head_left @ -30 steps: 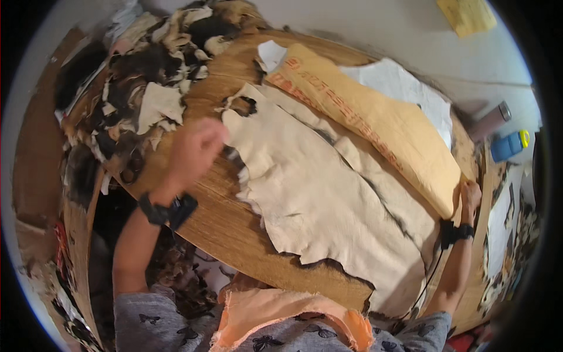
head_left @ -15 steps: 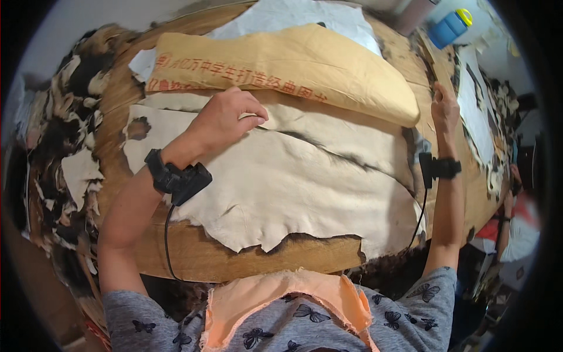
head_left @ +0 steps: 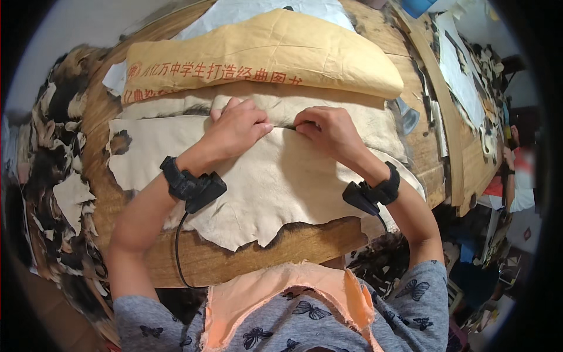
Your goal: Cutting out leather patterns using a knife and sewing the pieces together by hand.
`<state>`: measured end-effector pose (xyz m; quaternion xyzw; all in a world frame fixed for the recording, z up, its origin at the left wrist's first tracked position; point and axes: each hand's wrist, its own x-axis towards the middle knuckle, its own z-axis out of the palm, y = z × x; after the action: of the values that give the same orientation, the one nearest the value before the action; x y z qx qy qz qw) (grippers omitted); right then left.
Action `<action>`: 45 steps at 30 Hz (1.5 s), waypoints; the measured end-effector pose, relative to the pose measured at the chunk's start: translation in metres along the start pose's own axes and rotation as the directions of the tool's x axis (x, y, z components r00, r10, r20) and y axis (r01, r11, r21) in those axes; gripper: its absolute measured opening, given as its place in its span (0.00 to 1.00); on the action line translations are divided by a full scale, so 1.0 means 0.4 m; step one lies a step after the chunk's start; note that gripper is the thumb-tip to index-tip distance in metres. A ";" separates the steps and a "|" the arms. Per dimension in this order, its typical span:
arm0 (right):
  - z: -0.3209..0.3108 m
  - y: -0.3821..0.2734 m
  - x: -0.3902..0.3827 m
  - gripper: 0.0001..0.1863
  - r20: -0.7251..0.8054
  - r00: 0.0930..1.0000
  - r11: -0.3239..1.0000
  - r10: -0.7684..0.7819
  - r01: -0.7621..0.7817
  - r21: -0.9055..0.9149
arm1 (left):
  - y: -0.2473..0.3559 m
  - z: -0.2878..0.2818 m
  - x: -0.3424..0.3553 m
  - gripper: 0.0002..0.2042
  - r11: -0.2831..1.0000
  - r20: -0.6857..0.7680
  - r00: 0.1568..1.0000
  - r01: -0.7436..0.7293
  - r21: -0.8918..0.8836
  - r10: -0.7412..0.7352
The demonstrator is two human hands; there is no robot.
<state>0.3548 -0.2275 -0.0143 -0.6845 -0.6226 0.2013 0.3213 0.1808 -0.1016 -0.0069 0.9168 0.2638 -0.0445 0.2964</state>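
A cream hide (head_left: 246, 193), skin side up with dark fur showing along its ragged edges, lies across the wooden table before me. My left hand (head_left: 237, 128) rests on its upper edge, thumb and fingers closed on the rim. A little to the right, my right hand (head_left: 329, 132) has its fingers curled in and pinched at the same edge; whether anything small is between them is hidden. Beyond both hands a second pale hide (head_left: 363, 120) shows, partly beneath a yellow cloth roll (head_left: 264, 50) with red printing.
White sheeting (head_left: 264, 12) lies behind the roll. On the right are a grey translucent piece (head_left: 407, 117), a thin pale bar (head_left: 438, 129) and a long wooden strip (head_left: 431, 76). Fur scraps (head_left: 61, 117) heap at the left. Another person's arm (head_left: 509, 167) shows far right.
My right hand has come in from the table's right side to the hide's edge beside my left hand. My left hand stays at the edge. The view has shifted slightly.
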 end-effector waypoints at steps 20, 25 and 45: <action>-0.434 0.135 -0.351 0.08 -0.121 0.808 0.458 0.576 -0.442 -0.771 | 0.002 0.006 0.019 0.10 1.000 -0.063 0.998 0.004 0.020 -0.003; -0.316 0.013 -0.224 0.10 -0.126 0.969 0.721 0.213 -0.243 -0.649 | -0.032 -0.009 0.030 0.11 0.992 -0.011 1.000 -0.028 -0.122 0.027; 0.036 -0.019 -0.025 0.06 0.070 0.964 0.855 -0.257 0.261 -0.448 | -0.048 0.045 0.013 0.12 0.935 -0.277 0.931 -0.296 -0.197 0.237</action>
<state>0.3382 -0.2344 -0.0207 -0.6497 -0.7398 0.0084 0.1745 0.1766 -0.0963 -0.0329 0.9009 0.1746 0.1434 0.3706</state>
